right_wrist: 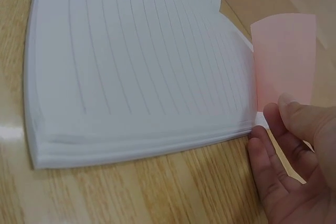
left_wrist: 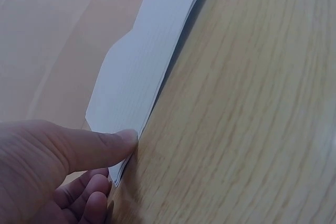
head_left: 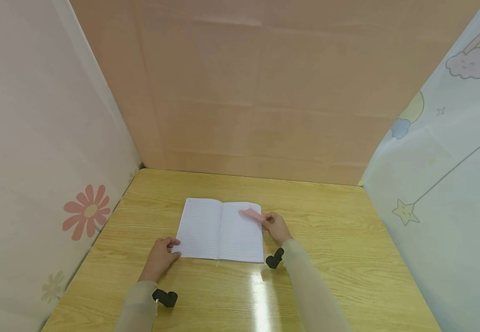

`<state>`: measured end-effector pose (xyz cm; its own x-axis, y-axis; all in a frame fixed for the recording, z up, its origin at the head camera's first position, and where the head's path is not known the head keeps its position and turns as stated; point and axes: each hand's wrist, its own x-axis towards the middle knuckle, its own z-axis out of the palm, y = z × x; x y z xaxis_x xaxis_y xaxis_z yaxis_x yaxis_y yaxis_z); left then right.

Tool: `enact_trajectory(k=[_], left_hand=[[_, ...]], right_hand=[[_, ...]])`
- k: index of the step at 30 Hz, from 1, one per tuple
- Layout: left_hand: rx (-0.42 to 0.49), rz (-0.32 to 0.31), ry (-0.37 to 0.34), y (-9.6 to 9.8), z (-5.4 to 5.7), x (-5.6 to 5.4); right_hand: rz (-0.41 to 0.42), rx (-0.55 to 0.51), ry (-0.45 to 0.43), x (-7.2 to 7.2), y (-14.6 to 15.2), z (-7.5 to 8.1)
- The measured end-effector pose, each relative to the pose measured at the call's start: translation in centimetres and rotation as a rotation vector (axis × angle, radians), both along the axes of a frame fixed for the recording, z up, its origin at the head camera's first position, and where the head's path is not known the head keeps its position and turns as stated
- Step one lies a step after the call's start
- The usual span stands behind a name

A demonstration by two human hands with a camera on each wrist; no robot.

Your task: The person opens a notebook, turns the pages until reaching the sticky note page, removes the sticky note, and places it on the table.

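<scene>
An open notebook (head_left: 198, 228) with white lined pages lies on the wooden table. At its lower left corner, my left hand (head_left: 162, 258) pinches the page edge. The left wrist view shows the thumb (left_wrist: 118, 144) on top of the pages, with the other fingers curled beside and below the corner. My right hand (head_left: 277, 227) is at the notebook's right edge and pinches a pink slip of paper (head_left: 252, 213) between thumb and forefinger. In the right wrist view, the pink slip (right_wrist: 286, 59) stands up over the right page's edge, and the lower fingers rest close against the page stack.
The wooden table (head_left: 327, 221) runs up to a tan panel (head_left: 256, 92) at the back. Patterned white sheets (head_left: 24, 138) hang at the left and right sides. A thin ribbon (head_left: 217, 263) pokes out below the notebook's spine.
</scene>
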<state>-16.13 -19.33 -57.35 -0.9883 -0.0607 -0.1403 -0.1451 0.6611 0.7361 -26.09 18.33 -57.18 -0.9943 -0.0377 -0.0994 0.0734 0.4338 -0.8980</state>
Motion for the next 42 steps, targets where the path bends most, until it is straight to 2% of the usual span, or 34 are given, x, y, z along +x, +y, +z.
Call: enact_trajectory(k=[10, 19, 31, 42], left_hand=[[0.0, 0.008, -0.006, 0.16, 0.2, -0.02], [-0.003, 0.006, -0.021, 0.02, 0.03, 0.01], [-0.001, 0.005, -0.004, -0.05, -0.25, -0.07], [0.008, 0.002, 0.007, 0.11, 0.01, 0.2]], right_hand=[[0.007, -0.078, -0.032, -0.05, 0.25, -0.17], [-0.018, -0.21, -0.054, 0.03, 0.18, -0.39], [-0.008, -0.258, -0.038, 0.28, 0.37, -0.35], [-0.001, -0.286, -0.07, 0.34, 0.7, -0.39]])
